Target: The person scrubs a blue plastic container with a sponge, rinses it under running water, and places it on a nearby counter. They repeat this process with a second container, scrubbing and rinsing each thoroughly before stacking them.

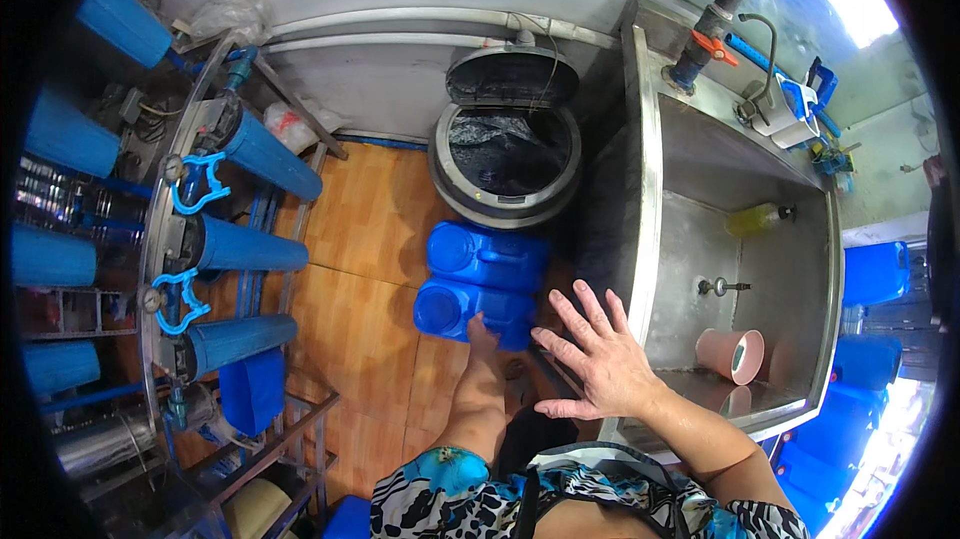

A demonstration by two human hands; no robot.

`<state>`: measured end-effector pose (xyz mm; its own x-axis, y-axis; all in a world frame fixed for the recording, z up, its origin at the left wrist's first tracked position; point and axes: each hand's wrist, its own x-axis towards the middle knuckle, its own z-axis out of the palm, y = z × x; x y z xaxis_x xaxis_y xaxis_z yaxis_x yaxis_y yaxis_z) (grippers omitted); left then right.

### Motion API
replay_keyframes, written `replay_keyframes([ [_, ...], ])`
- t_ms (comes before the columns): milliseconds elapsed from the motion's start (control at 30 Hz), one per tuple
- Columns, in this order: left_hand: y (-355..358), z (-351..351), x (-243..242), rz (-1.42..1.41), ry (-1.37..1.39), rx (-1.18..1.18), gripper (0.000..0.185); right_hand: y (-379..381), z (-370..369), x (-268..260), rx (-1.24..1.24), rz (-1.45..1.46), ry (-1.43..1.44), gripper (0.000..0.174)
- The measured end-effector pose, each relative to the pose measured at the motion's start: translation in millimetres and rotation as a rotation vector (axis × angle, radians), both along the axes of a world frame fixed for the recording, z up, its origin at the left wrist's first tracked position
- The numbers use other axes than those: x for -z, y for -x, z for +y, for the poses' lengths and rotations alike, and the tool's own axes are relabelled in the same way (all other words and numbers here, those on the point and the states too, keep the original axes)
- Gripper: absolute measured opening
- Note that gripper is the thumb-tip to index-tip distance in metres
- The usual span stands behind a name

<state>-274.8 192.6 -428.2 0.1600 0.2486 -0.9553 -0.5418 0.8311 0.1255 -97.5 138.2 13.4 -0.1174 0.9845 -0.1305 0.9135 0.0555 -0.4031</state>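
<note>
My left hand (484, 331) reaches down to the handle area of the nearer blue plastic jug (439, 308) and appears to grip it, though most of the fingers are hidden. Beside that jug, a second blue plastic jug (453, 248) stands on the floor, its round cap and moulded handle facing up. My right hand (596, 355) is held in the air with fingers spread and nothing in it. It is close to the front rim of the stainless steel sink (643, 239).
A lidded bin (442, 164) stands open beyond the jugs, lined with dark plastic. Blue filter housings (251, 248) hang on a metal rack at left. In the sink are a pink cup (712, 354) and a bottle of yellowish liquid (750, 220). More blue containers (876, 273) lie beyond the sink.
</note>
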Motion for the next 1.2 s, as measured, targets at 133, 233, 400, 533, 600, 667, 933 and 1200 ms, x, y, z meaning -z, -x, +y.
replay_keyframes([
  [133,15,11,-2,-0.002,-0.006,-0.074,0.017,0,0,0,-0.004,-0.006,0.010,0.085],
  [233,35,20,-16,0.015,-0.023,-0.107,0.016,-1,0,0,-0.009,0.000,0.007,0.086],
  [400,88,24,-65,0.087,-0.080,-0.142,0.015,-1,-4,-2,-0.022,0.019,-0.030,0.087],
  [533,125,28,-118,0.136,-0.136,-0.146,0.015,-2,-11,0,-0.029,0.039,-0.116,0.086],
  [600,140,36,-157,0.226,-0.176,-0.134,0.020,-3,-15,3,-0.025,0.049,-0.163,0.084],
  [667,144,44,-206,0.347,-0.399,-0.082,0.025,-3,-20,6,-0.029,0.061,-0.189,0.083],
  [933,117,2,-454,0.500,-0.868,0.139,0.020,-8,-32,23,0.004,0.154,-0.353,0.088],
  [1200,84,-116,-621,0.154,-1.422,0.032,0.015,-38,-67,26,0.063,0.600,-0.530,0.095],
])
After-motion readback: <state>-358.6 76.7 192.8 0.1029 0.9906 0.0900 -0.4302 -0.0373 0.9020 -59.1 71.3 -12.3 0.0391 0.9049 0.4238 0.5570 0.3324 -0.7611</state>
